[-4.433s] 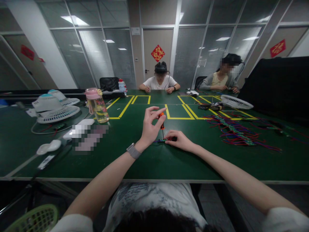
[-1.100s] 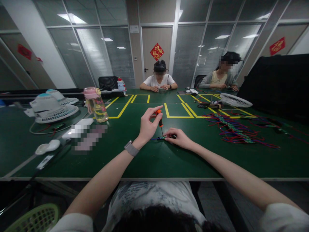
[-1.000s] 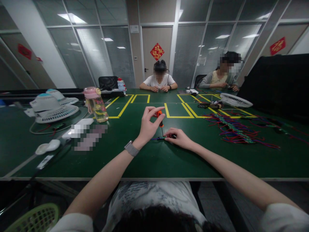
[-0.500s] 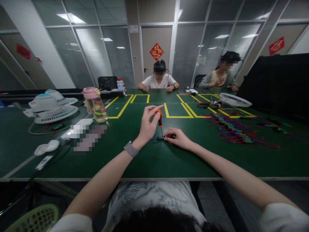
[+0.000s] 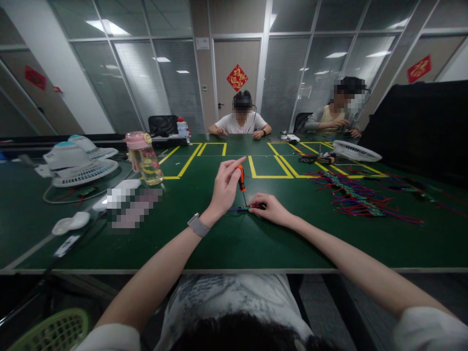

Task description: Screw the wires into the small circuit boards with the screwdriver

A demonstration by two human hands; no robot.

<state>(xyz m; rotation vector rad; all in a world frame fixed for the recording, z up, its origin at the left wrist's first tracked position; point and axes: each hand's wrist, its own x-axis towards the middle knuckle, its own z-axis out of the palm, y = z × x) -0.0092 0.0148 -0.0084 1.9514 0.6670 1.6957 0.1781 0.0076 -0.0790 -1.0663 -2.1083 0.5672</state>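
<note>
In the head view we saw a small circuit board [image 5: 243, 208] lying on the green table [image 5: 285, 248] in front of the person, and from it we took our bearings. Just above it we found the left hand [image 5: 224, 190], its thumb and forefinger closed on the orange and black handle of a screwdriver [image 5: 242, 178], the forefinger stretched out past the top. The tool stood nearly upright, leaning a little to the left at the handle, its shaft running down to the board; we could not tell whether the tip touched. At the board's right end we saw the right hand [image 5: 273, 210] resting low, thumb and forefinger pinched together on that end, a dark part beside them too small for us to make out. Thin wires [image 5: 233, 210] ran out from the board's left end.

Well to the right of the board we saw a row of wired boards [image 5: 360, 195] with red and blue leads. To its left and farther off stood a pink-lidded bottle [image 5: 144, 158], with white fans [image 5: 86, 165] beyond that. On the far side of the board we noticed yellow tape lines [image 5: 272, 177] and two seated co-workers, one in a white shirt [image 5: 241, 124], one in a grey cardigan [image 5: 318, 119].
</note>
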